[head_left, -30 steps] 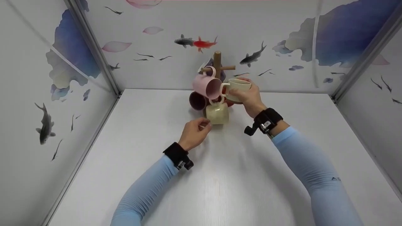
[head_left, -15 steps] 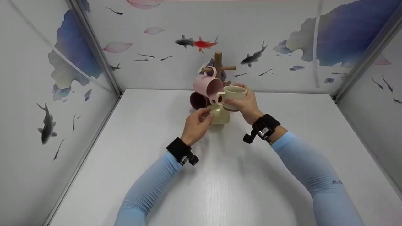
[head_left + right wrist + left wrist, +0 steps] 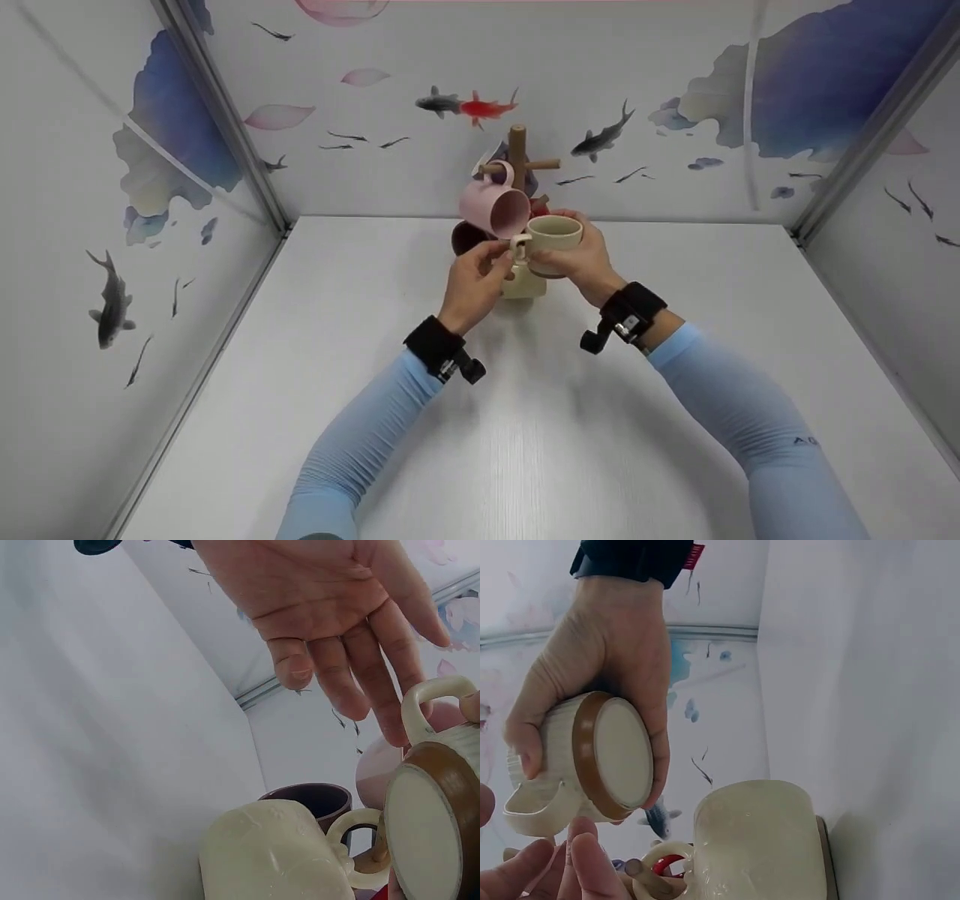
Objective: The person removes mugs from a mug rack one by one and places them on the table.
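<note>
Head view, left hand (image 3: 471,289): fingers were loosely extended just beside the handle (image 3: 536,823) of the cream mug (image 3: 559,238); whether they touched was unclear.
Dark mug (image 3: 465,237): showed partly behind that hand.
Pink mug (image 3: 486,206): hung from a peg (image 3: 488,167) on the wooden rack (image 3: 517,146).
Pale yellow mug (image 3: 527,286): hung lower, partly hidden by the cream mug.
Cream mug: was held mouth up before the rack, handle leftward.
Right hand (image 3: 592,259): gripped this mug, thumb on the near side.
</note>
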`<action>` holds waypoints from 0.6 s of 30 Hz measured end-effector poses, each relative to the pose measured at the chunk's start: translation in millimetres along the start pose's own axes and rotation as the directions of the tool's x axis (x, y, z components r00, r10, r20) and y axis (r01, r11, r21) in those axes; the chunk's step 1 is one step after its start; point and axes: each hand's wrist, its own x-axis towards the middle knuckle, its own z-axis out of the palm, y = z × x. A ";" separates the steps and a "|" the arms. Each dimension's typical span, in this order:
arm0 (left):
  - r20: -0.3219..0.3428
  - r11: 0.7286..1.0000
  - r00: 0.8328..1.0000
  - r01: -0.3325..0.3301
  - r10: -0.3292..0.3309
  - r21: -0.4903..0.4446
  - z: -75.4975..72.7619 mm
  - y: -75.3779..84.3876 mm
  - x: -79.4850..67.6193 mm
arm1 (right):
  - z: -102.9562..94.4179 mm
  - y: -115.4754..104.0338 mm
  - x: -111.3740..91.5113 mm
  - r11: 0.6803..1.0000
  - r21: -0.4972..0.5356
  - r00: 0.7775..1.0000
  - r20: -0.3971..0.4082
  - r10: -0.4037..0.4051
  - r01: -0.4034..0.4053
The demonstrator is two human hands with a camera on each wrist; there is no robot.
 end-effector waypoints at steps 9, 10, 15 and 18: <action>0.038 0.983 0.992 0.123 -0.118 -0.140 -0.4 10.1 4.4 | 3.0 3.0 -3.3 0.998 -0.038 0.999 0.026 -0.041 0.042; 0.053 0.979 0.990 0.136 -0.130 -0.148 -0.8 10.3 4.9 | 2.9 3.0 -3.8 0.998 -0.036 0.999 0.029 -0.045 0.046; 0.118 0.965 0.974 0.212 -0.195 -0.153 -3.6 9.6 8.4 | 2.0 4.6 -5.2 0.996 -0.045 0.996 0.047 -0.075 0.077; 0.135 0.958 0.964 0.247 -0.228 -0.148 -4.4 9.9 9.3 | 1.9 6.5 -6.1 0.994 -0.064 0.995 0.060 -0.085 0.089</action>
